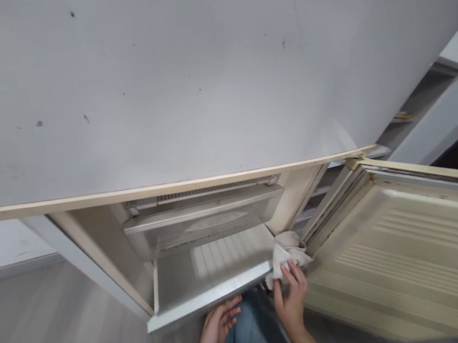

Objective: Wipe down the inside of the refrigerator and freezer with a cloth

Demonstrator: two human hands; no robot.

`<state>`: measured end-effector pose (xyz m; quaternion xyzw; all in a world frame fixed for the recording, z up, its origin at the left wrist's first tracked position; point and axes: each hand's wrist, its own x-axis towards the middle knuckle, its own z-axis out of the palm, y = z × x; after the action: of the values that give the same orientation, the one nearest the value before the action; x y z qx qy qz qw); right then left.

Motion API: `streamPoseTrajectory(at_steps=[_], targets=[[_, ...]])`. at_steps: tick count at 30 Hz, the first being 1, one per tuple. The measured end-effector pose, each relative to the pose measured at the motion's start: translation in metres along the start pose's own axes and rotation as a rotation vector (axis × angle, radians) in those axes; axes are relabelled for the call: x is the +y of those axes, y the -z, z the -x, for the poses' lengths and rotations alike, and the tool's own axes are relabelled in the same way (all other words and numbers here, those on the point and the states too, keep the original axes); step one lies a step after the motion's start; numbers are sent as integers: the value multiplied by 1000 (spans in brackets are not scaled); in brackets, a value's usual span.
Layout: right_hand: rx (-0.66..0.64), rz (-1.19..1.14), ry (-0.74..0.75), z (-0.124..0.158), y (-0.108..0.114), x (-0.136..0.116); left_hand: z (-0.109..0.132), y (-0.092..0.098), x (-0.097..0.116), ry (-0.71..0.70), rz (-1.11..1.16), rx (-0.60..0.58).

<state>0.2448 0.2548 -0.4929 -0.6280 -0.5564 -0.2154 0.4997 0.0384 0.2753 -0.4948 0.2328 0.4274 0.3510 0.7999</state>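
- Pale wood-look floor point(39, 314) runs along the left, with the big grey upper door point(197, 73) of a fridge filling most of your view above it.
- Below that door the lower compartment stands open; a clear drawer point(204, 221) sits at the back and a glass shelf point(210, 274) is drawn out toward you.
- Your left hand point(218, 325) rests under the shelf's front edge, fingers loosely curled, grasping nothing that shows.
- Your right hand point(289, 294) grips a crumpled pale cloth point(286, 250), pressed at the shelf's right front corner, where cabinet and door meet.
- The open lower door point(406, 259) lies to the right, its ribbed liner facing up.
- You look to be mid-wipe at that corner; whether the cloth touches shelf or seal is hard to tell from here.
- A next stroke would call for steadying the shelf with your left hand while you drag the cloth along the edge.
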Motion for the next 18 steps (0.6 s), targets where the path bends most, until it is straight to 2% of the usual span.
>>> streamPoseTrajectory(at_steps=[5,12,15,18], targets=[[31,-115,-204,-18,-30,1,-24,4,30,-6,-4,-12],[41,-219,-292,-50,-81,-5,-68,9,71,-41,-82,24],[98,-172,-279,-50,-93,-3,-71,11,77,-78,-152,22],[109,-134,-266,-47,-98,-3,-66,7,72,-116,-262,7]])
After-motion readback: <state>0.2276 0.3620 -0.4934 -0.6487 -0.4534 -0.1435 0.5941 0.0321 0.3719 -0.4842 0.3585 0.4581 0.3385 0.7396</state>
